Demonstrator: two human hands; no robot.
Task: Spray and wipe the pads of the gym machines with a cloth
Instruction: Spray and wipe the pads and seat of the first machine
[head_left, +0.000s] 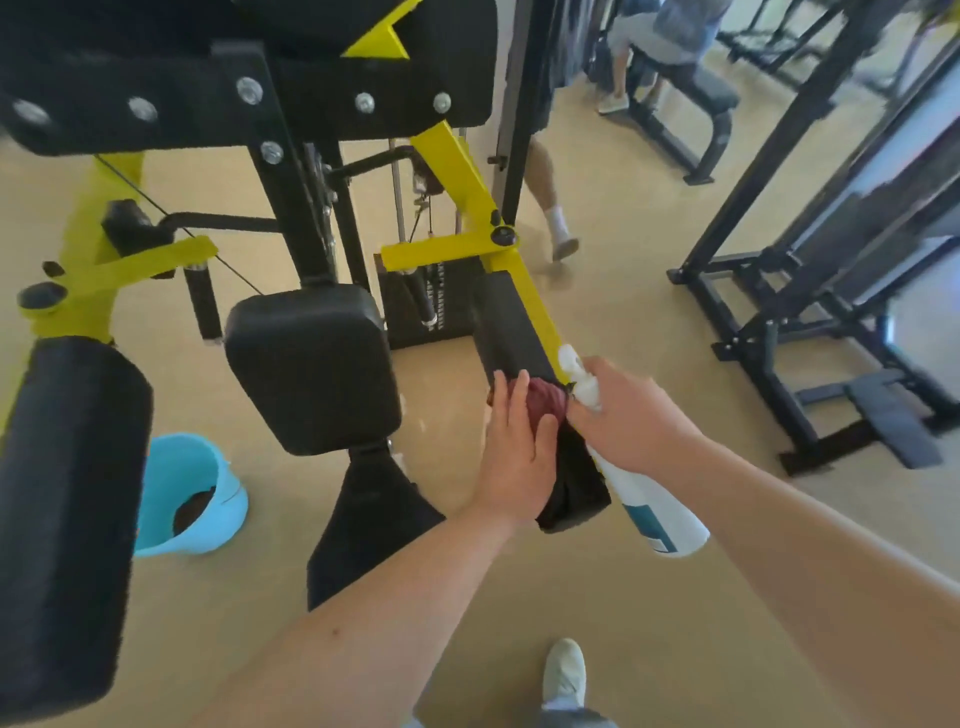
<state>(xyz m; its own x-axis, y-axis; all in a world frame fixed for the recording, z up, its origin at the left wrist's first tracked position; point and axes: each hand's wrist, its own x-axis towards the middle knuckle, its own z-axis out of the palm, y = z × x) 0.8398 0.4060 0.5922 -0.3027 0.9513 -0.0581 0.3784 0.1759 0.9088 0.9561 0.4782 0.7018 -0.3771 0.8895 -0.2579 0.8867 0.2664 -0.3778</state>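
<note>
A long black arm pad runs along the yellow lever of a yellow and black gym machine. My left hand presses a dark red cloth onto this pad, fingers spread over it. My right hand grips the neck of a white spray bottle with a teal label, right beside the cloth; its nozzle points up and away. A square black seat pad sits in the middle, and another long black pad lies at the left.
A light blue bucket stands on the tan floor under the seat. Black machine frames fill the right side. One person walks past behind the machine; another sits on a bench at the back. My shoe shows below.
</note>
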